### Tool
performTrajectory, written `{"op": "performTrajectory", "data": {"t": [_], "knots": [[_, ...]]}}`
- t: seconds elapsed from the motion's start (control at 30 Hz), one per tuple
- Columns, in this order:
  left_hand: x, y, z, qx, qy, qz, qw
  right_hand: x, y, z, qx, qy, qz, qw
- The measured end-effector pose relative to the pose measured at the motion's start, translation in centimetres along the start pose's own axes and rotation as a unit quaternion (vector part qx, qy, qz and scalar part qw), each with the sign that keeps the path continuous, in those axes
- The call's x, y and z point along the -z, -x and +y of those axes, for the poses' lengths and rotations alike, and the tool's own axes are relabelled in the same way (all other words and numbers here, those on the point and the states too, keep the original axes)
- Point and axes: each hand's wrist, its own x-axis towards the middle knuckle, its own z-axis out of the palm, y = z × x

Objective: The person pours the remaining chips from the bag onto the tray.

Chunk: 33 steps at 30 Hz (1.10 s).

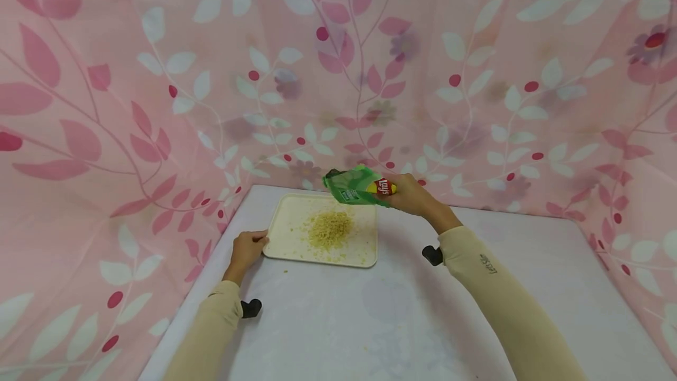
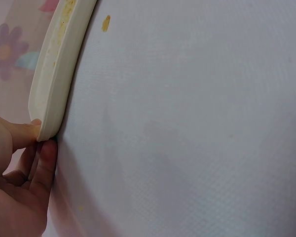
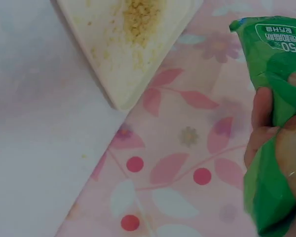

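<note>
A cream rectangular tray [image 1: 285, 246] lies on the table with a heap of crushed chips [image 1: 330, 229] in its middle and crumbs scattered around. My left hand [image 1: 247, 251] pinches the tray's left edge; in the left wrist view the thumb of the left hand [image 2: 19, 168] lies over the rim and the fingers are beneath it. Above the tray's far right part, my right hand [image 1: 409, 194] grips a green chip bag [image 1: 351, 186], held tilted with one end towards the left. The bag [image 3: 278, 59] looks crumpled in the right wrist view. Its inside is hidden.
A white cloth covers the table [image 1: 423, 322]. One loose chip crumb [image 1: 286, 271] lies in front of the tray. Pink floral curtains [image 1: 359, 75] stand behind and at both sides, close to the table's far edge.
</note>
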Motion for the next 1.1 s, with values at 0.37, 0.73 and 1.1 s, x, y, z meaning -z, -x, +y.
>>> {"op": "performTrajectory", "data": {"t": [0.37, 0.73, 1.1], "knots": [[0.3, 0.2, 0.2, 0.002, 0.005, -0.012, 0.9999, -0.2, -0.5, -0.3, -0.022, 0.077, -0.081, 0.9935], [0.3, 0.1, 0.2, -0.009, 0.003, -0.002, 1.0000, -0.3, -0.5, -0.5, -0.050, 0.092, -0.134, 0.9855], [0.1, 0.3, 0.1, -0.009, 0.000, 0.002, 1.0000, 0.2, -0.3, -1.1, 0.035, -0.065, 0.109, 0.9913]]}}
